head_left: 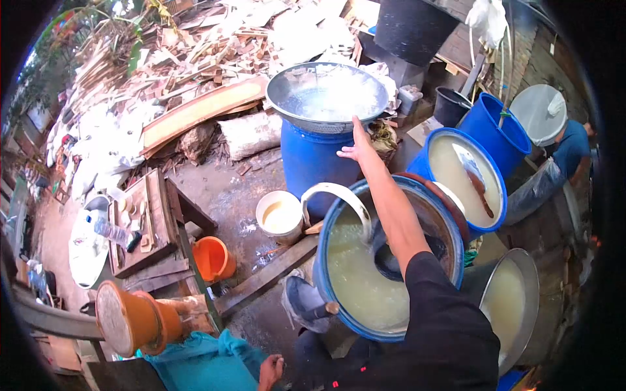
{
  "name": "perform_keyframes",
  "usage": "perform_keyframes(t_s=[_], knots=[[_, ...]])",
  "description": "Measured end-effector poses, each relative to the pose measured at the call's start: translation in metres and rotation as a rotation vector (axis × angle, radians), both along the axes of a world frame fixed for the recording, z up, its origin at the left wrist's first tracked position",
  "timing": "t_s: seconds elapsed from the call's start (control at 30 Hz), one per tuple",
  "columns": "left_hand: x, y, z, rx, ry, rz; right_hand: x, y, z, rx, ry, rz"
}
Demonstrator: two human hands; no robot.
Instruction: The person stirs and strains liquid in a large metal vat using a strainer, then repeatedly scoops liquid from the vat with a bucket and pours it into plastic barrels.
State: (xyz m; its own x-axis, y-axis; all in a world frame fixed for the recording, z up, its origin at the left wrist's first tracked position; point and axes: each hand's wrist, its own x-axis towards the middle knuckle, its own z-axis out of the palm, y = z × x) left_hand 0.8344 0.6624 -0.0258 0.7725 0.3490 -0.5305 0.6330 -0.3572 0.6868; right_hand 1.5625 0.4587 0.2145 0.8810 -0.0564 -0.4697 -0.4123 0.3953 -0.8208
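My right hand reaches forward to the near rim of a wide metal basin, which sits on top of a closed blue barrel. Its fingers are spread, with one fingertip at or just under the rim. Below my outstretched arm stands an open blue drum of cloudy pale liquid, with a white curved pipe over its edge and a dark round vessel inside. My left hand is low, beside a turquoise cloth, its fingers curled; whether it holds anything is hidden.
A white bucket and an orange bucket stand left of the drum. Another blue tub of liquid is at the right. A wooden table holds a plastic bottle. At the far right is another person. Scrap wood lies behind.
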Motion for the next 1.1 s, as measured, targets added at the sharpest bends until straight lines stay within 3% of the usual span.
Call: perform_keyframes(t_s=[0.2, 0.3, 0.33, 0.5, 0.57, 0.73, 0.93, 1.0, 1.1], knots=[[-0.011, 0.034, -0.008, 0.078, 0.069, -0.039, 0.076, 0.044, -0.04, 0.05, 0.089, -0.126], [0.0, 0.045, 0.018, -0.251, 0.74, 0.073, 0.105, 0.046, -0.05, 0.208, -0.116, -0.163], [-0.007, 0.047, 0.017, -0.249, 0.75, 0.073, 0.107, 0.044, -0.047, 0.182, -0.091, -0.22], [-0.039, 0.07, -0.049, 0.127, 0.17, -0.255, 0.085, 0.019, -0.035, 0.275, -0.164, -0.27], [-0.043, 0.089, -0.071, 0.13, 0.121, -0.233, 0.069, 0.001, -0.03, 0.277, -0.181, -0.285], [-0.019, 0.089, -0.042, 0.142, 0.188, -0.159, 0.023, -0.059, 0.004, 0.255, -0.261, -0.343], [0.017, 0.078, -0.009, 0.177, -0.093, -0.162, -0.028, -0.189, 0.042, 0.278, -0.305, -0.238], [0.03, 0.073, 0.007, 0.196, -0.12, -0.191, -0.047, -0.245, 0.047, 0.368, -0.223, -0.261], [0.052, 0.066, 0.018, 0.112, -0.127, -0.148, -0.101, -0.304, 0.049, 0.263, -0.286, -0.371]])
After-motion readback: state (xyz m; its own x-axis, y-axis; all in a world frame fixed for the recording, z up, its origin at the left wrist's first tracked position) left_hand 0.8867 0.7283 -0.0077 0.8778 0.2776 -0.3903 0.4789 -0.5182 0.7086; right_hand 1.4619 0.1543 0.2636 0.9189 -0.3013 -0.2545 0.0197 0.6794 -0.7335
